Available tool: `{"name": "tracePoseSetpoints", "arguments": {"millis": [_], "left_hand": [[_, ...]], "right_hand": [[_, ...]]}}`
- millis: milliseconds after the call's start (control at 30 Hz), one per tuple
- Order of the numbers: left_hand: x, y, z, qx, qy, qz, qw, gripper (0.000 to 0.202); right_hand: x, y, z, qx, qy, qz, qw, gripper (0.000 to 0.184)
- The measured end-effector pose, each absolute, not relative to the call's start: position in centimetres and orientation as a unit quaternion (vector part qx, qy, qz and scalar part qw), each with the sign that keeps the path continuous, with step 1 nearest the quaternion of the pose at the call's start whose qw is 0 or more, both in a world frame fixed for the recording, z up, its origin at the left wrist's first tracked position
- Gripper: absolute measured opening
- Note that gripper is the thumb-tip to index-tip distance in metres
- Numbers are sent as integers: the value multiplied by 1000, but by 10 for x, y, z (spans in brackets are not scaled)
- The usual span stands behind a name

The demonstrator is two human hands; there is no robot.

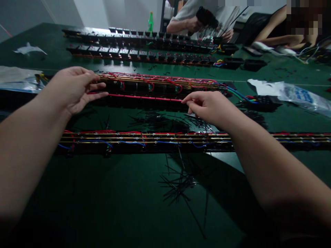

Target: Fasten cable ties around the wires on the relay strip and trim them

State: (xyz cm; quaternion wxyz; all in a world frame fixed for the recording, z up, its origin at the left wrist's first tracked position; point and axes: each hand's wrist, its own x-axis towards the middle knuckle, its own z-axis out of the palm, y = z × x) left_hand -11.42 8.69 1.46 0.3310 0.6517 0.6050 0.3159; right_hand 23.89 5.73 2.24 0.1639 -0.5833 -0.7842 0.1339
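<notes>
My right hand (207, 106) is closed in a pinch at the right end of a straight red wire (144, 97). This wire runs along the near side of a long black strip with brass rods (157, 81) and thin red wires. At the strip's left part, my left hand (76, 86) has its fingers apart, the lowest one lying along the red wire; some fingertips are partly hidden against the strip. Nearer to me, beneath both forearms, lies another long wired strip (129, 138) with brass rods and red and blue wires.
Loose black cable ties (181, 184) are scattered on the green table (103, 196). Farther back lie more black strips (134, 54). Plastic bags (297, 94) flank the work, and a green bottle (150, 22) stands behind. Across the table, a person's hands (195, 26) hold a dark power tool.
</notes>
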Motion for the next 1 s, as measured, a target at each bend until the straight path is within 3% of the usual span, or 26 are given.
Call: {"name": "tracePoseSetpoints", "arguments": {"millis": [167,300,367,500,567,633,733,867,1000], "left_hand": [[-107,70,28,679,701,119,183,29],[-112,71,29,740,672,22,-11,19],[-113,70,31,760,647,10,-60,16],[-94,54,40,803,594,31,-40,40],[-75,40,41,837,539,89,-16,36],[-55,25,36,895,422,127,72,30],[-31,8,22,929,343,85,109,22],[-20,4,11,917,362,74,150,17],[-29,16,16,873,450,93,164,17]], "right_hand": [[231,46,36,-566,-808,82,143,13],[215,28,43,-517,-847,65,105,25],[207,20,43,-471,-874,77,93,21],[204,16,42,-443,-887,82,100,37],[208,19,41,-473,-866,73,146,28],[213,26,39,-508,-829,74,220,18],[218,37,31,-549,-768,104,313,10],[221,47,23,-555,-735,166,352,6],[224,47,25,-556,-746,170,325,7]]}}
